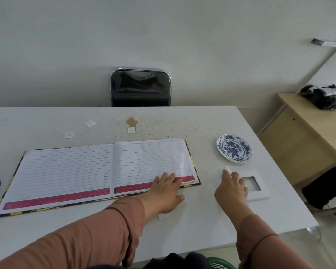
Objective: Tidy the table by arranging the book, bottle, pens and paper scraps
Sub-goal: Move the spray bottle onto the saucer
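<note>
The left hand (166,191) hides the book's (97,171) lower right corner; paper scraps' (68,135) markings are illegible.

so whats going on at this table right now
A person is tidying a white table. The left hand rests flat on the lower right corner of an open lined book. The right hand pinches a small white scrap near a white frame. Three paper scraps lie beyond the book, and a blue-patterned plate sits empty.
</note>
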